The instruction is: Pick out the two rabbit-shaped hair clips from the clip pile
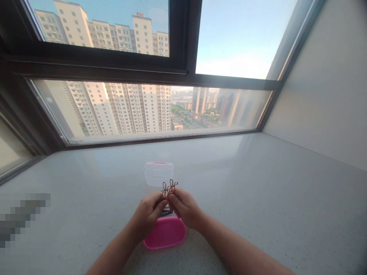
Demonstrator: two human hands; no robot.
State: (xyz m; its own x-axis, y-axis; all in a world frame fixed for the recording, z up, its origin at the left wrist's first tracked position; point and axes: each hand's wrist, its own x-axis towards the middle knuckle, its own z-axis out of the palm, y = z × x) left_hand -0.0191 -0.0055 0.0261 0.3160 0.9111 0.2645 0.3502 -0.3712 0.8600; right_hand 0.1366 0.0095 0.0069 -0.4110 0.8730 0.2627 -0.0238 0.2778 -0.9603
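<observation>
No lettering, label, brand or number that I can read from here. One likely sign: small red rooftop sign (140, 15) on top of the tall pale building (142, 35) outside, upper left of my view. Its characters are too small and blurred for me to make out.
</observation>
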